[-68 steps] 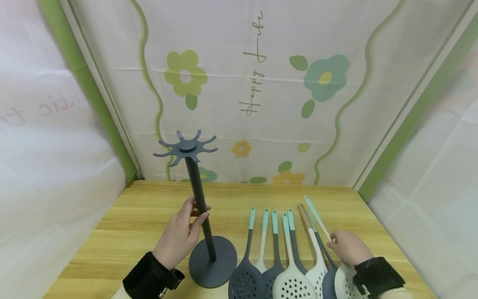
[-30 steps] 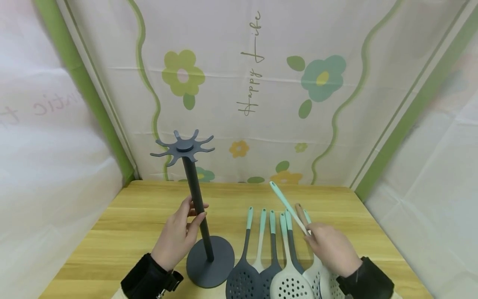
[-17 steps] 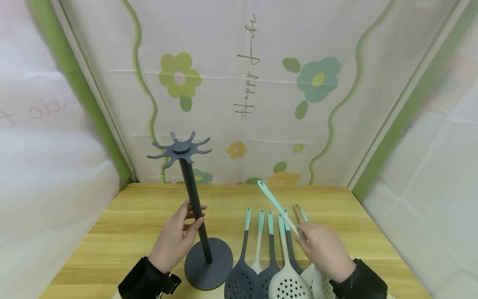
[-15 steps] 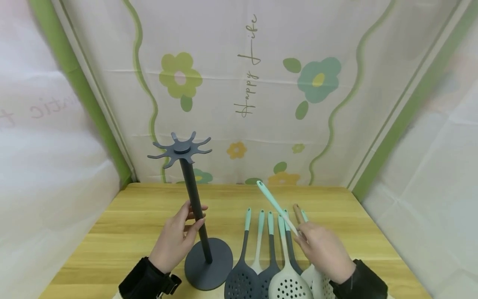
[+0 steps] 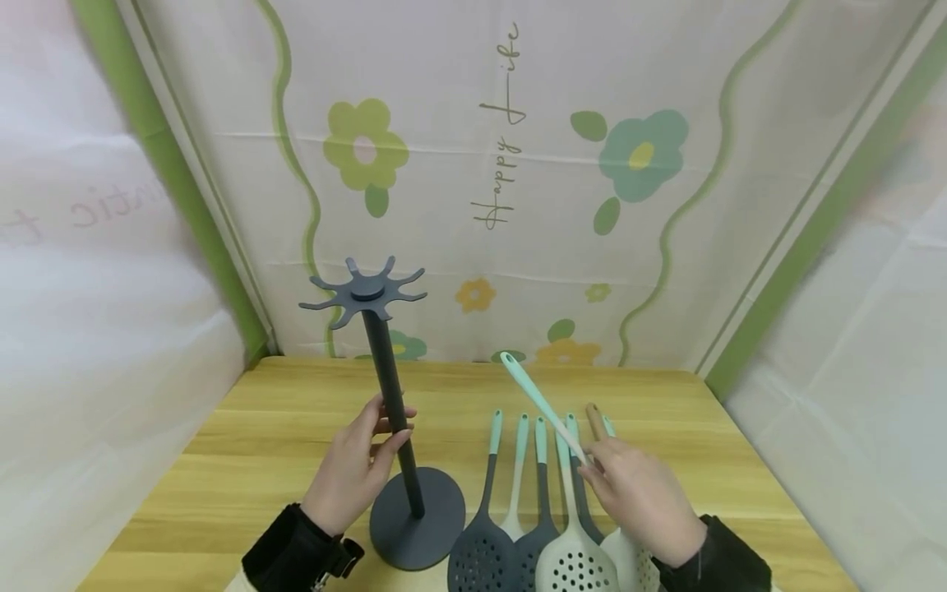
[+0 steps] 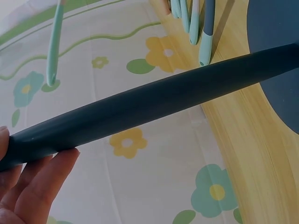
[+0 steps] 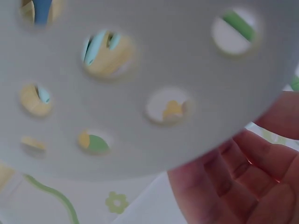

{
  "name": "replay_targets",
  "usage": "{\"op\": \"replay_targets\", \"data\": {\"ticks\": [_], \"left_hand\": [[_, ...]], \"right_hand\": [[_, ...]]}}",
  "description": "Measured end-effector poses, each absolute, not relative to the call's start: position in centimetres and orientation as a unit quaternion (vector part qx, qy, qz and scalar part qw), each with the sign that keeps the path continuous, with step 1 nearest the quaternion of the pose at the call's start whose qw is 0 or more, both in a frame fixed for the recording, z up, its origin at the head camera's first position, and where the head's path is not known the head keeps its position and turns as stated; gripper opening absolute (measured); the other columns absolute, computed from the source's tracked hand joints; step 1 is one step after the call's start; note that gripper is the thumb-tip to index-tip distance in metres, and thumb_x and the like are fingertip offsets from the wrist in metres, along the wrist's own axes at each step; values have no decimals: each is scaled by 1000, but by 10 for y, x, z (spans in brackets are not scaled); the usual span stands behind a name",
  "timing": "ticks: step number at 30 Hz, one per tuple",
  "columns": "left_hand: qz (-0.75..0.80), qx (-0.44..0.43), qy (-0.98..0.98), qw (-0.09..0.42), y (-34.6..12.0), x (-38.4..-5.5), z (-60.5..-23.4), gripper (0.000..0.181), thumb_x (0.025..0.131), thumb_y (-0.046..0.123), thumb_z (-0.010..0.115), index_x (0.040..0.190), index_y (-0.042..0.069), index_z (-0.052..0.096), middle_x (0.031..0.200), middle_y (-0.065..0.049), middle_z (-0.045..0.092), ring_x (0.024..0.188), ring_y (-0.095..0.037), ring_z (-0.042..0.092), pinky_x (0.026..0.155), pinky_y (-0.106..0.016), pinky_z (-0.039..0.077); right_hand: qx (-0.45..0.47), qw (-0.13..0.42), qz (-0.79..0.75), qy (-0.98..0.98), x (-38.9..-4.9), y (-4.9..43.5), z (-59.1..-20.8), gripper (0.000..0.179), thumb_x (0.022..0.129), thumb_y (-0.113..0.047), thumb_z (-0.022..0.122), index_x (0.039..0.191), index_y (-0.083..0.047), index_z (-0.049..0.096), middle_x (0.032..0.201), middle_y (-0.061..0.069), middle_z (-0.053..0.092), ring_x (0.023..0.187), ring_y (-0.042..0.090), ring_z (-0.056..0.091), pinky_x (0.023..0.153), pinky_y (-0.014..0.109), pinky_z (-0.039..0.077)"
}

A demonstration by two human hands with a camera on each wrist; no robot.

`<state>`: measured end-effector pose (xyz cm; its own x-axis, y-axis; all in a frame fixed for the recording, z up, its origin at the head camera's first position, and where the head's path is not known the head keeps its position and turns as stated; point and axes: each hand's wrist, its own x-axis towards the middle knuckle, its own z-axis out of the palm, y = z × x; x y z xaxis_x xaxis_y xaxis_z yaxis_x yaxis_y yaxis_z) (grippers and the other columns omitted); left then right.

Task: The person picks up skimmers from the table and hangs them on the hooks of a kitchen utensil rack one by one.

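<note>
The white skimmer (image 5: 545, 405) slants above the row of utensils, its mint tip pointing up and left toward the back edge of the table (image 5: 222, 485). The right hand (image 5: 644, 493) has its fingers curled closed round the pale shaft; the skimmer's holed head fills much of the right wrist view. A clear gap separates the mint tip from the dark stand (image 5: 382, 358), whose post the left hand (image 5: 348, 477) pinches between thumb and fingers. Its hook ring (image 5: 367, 288) spreads high above the wood. Its round base (image 5: 407, 543) lies just beside a dark slotted spoon (image 5: 484, 555); whether they touch I cannot tell. Mint-tipped handles and a brown-tipped handle (image 5: 595, 418) crowd beneath and beside the right hand. Flowered cloth (image 5: 444, 205) walls the back edge
</note>
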<state>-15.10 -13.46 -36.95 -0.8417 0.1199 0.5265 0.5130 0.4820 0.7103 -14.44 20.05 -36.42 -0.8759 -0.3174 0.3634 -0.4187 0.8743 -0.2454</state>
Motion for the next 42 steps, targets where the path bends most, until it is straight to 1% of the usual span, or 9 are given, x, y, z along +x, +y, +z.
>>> {"op": "replay_targets", "data": {"ticks": [3,7,15,21,25,30,34,37,42], "left_hand": [[-474,-186,-836,204,-134,-151,-371,43,96,17,61,136,5,53,118,-2,69,102,-20,70,76,-26,61],[-477,-184,-835,202,-134,-150,-371,45,97,23,59,138,5,52,118,-5,69,103,-21,70,78,-27,61],[-454,-179,-843,227,-132,-150,-369,42,93,10,64,133,1,55,110,-9,71,98,-26,72,74,-33,63],[-443,-183,-843,244,-129,-151,-367,43,92,9,65,133,-1,55,110,-14,72,96,-31,73,71,-37,63],[-435,-177,-846,253,-127,-152,-367,43,91,7,67,132,0,55,109,-14,72,95,-30,73,70,-37,63],[-424,-170,-848,267,-125,-153,-369,43,89,7,69,129,-1,56,106,-15,73,92,-29,74,68,-36,63],[-417,-161,-853,270,-124,-153,-371,44,91,11,67,132,1,55,109,-12,72,95,-26,74,70,-31,63],[-414,-160,-855,270,-124,-152,-372,44,95,15,64,135,3,54,112,-9,71,98,-24,73,73,-27,62],[-411,-163,-854,274,-124,-152,-374,43,96,19,62,135,2,54,113,-12,71,99,-25,73,74,-28,62]], "right_hand": [[194,161,162,-954,-144,200,-364,14,85,-16,75,95,-6,74,74,-9,55,57,-1,39,48,22,40],[207,178,165,-948,-143,198,-362,15,84,-14,76,97,-6,74,75,-9,56,57,-2,38,47,21,39],[238,222,166,-931,-141,191,-359,17,84,-10,76,100,-9,71,82,-7,59,58,-4,35,49,21,34],[252,247,166,-921,-142,185,-358,17,81,-10,79,96,-8,71,83,-5,63,56,-6,37,45,20,35],[263,260,172,-913,-142,184,-358,17,81,-8,79,96,-7,72,84,-4,64,57,-7,39,45,19,36],[275,283,181,-901,-142,182,-356,18,82,-7,77,99,-7,72,87,-4,64,61,-7,40,48,18,38],[281,299,194,-891,-142,180,-354,19,84,-9,76,103,-10,71,88,-7,63,62,-8,40,48,17,37],[287,308,202,-884,-142,178,-353,20,85,-9,76,104,-9,71,88,-8,62,62,-9,40,49,17,37],[308,331,209,-867,-143,174,-348,21,83,-7,76,103,-8,71,84,-11,57,62,-10,37,49,15,35]]}}
